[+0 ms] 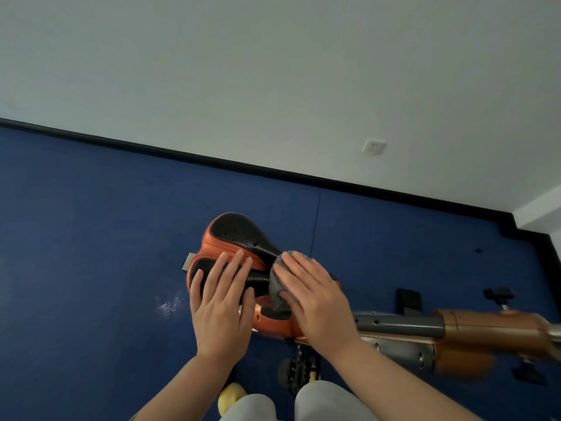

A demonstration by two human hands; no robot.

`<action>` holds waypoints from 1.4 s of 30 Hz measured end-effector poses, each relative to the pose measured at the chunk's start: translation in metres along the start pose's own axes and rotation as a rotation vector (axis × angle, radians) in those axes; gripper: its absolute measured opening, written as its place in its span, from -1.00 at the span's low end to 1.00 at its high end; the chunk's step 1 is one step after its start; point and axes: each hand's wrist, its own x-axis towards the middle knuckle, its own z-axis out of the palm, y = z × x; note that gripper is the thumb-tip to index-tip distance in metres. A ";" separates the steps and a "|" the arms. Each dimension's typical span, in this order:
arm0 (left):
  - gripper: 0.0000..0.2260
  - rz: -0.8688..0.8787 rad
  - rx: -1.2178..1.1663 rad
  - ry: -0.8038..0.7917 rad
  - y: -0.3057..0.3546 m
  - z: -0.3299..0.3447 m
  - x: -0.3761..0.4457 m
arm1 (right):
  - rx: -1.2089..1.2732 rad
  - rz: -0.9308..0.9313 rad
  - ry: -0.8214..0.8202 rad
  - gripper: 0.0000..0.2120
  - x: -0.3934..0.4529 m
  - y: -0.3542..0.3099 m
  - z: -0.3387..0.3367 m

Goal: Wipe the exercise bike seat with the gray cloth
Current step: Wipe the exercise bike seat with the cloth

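Seat (239,238): black perforated top with orange sides and white stitching, mounted on a grey post (397,323) that runs to the right into the bike's orange frame (485,332). The wide rear end lies to the left, the narrow nose under the right hand. It stands above a blue floor (91,238), near a white wall (273,71) with a socket (374,146).

Cloth (277,284): grey, bunched, pressed onto the narrow part of the seat. Its upper edge shows past the fingertips and a fold hangs down over the near side of the seat.

Right hand (315,299): palm down, fingers spread flat over the cloth, pressing it to the seat rather than closing around it.

Left hand (223,302): open, flat on the near wide lobe of the seat, fingers extended; it appears to steady the seat. It holds nothing.

Progress, judged: wiping is under way, with the cloth in contact at the nose and mid-section. No dirt, streak or damp trace can be made out, so which areas are already wiped cannot be told. The far wide lobe lies bare and away from the cloth; the near lobe sits under the left hand and cannot be reached until that hand shifts. The orange sides likely remain too.
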 end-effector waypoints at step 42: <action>-0.59 -0.278 0.125 0.025 0.030 0.009 -0.003 | 0.095 0.033 -0.265 -0.52 0.032 0.031 -0.019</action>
